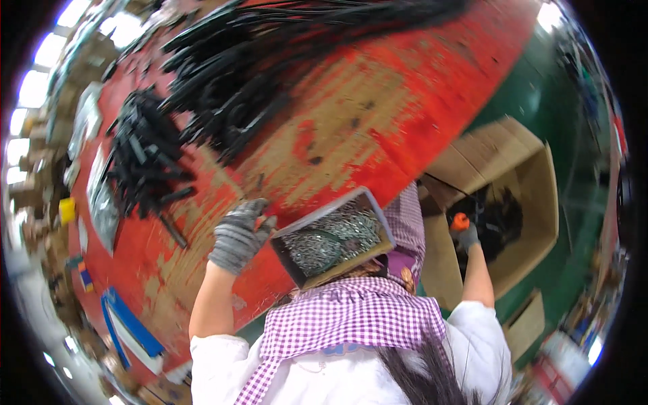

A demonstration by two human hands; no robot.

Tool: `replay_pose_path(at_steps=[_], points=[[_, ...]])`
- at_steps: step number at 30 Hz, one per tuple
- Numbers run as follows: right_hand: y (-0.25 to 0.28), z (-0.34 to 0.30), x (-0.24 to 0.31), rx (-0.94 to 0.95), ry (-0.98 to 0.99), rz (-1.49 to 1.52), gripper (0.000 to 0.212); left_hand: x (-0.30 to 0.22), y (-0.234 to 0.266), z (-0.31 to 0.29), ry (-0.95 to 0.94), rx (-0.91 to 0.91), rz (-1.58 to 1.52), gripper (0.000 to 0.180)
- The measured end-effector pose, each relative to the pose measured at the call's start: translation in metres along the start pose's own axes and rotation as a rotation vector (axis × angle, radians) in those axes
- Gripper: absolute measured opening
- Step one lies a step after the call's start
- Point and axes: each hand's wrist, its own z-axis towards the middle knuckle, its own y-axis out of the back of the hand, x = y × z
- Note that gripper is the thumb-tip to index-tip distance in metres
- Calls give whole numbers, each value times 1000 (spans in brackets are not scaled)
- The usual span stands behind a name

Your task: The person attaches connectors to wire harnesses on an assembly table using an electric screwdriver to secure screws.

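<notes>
My left hand (237,235), in a grey striped knit glove, is over the red table beside a box of screws. Its thumb and fingers are apart, and I see nothing between them. The open box (297,273) stands tilted at the table's near edge, full of small silvery metal pieces that look like screws. To the right, my gloved right hand (468,237) reaches over a large cardboard box, closed around an orange-ended tool (460,221); the rest of the tool is hidden. Dark, blurred black pieces (503,219) lie inside the cardboard box (540,196).
The worn red table (385,115) carries a big heap of long black strips (236,81) and a smaller pile of short black tubes (145,152). Clear plastic bags (104,202), a yellow block (67,210) and a blue-and-white object (131,324) are on the left. Green floor (516,101) shows at right.
</notes>
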Motion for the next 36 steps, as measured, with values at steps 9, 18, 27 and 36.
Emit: replay_pose_path(at_steps=[9, 18, 27, 36], points=[[-129, 28, 45, 173, -83, -666, 24, -6, -7, -60, 366, 197, -307, 70], [-124, 62, 34, 453, 368, -1129, 30, 6, -45, -67, 493, 192, -402, 43], [-230, -95, 274, 554, 305, -948, 24, 26, -20, -38, 518, 74, -425, 24], [-371, -131, 311, 234, 789, -825, 44, 28, -19, -6, 392, -100, -632, 27]])
